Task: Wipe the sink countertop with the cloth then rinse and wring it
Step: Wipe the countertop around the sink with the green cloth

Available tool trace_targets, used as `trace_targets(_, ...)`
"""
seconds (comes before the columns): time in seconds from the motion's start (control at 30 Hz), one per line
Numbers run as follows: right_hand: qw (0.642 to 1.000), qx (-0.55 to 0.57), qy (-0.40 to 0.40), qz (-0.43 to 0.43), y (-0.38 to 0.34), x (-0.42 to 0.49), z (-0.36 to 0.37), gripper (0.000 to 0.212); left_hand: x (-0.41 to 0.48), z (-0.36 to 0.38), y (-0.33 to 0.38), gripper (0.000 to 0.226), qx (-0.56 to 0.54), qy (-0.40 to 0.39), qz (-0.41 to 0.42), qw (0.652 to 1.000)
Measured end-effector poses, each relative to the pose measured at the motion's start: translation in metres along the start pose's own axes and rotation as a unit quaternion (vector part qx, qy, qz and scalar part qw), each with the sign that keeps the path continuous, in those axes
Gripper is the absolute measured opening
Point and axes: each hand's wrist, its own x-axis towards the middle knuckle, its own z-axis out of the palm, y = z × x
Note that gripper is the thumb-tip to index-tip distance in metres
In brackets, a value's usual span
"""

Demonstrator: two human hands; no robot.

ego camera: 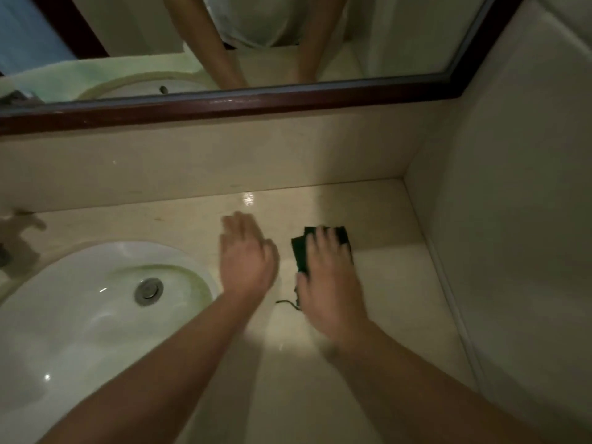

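since the whole thing happens on that beige countertop (368, 315), start there: it fills the frame, running back to a mirror (256, 43) at 12 o'clock and a side wall at 3. the sink (80, 315) sits at 8 o'clock, its drain (148, 291) dry-looking, so i'd say we're in the wiping part, rinse and wring not yet done.

the right hand (326, 283) is flat on top of the dark cloth (299, 251), fingers (320, 240) spread a bit and pressing down, not gripping. cloth pokes out past the fingertips at 12 and along the thumb side at 9, a loose thread trailing at 7. its long axis runs roughly 12 to 6, in line with the hand.

left hand (246, 254) is just beside the cloth at its 9 o'clock, fingers loose and holding nothing. unwiped stretch looks to be toward 3.
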Motion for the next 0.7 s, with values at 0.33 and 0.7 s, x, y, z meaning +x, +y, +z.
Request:
trace_targets(0.33,0.971,-0.092,0.049,0.214,0.081,0.004,-0.007,0.071,0.008,0.012,-0.01,0.078,0.097,-0.043,-0.026,0.994)
trace_targets(0.7,0.993,-0.077,-0.006,0.092,0.106,0.112,-0.018,0.068,0.01,0.013,-0.01,0.073,0.114,-0.06,-0.017,0.991)
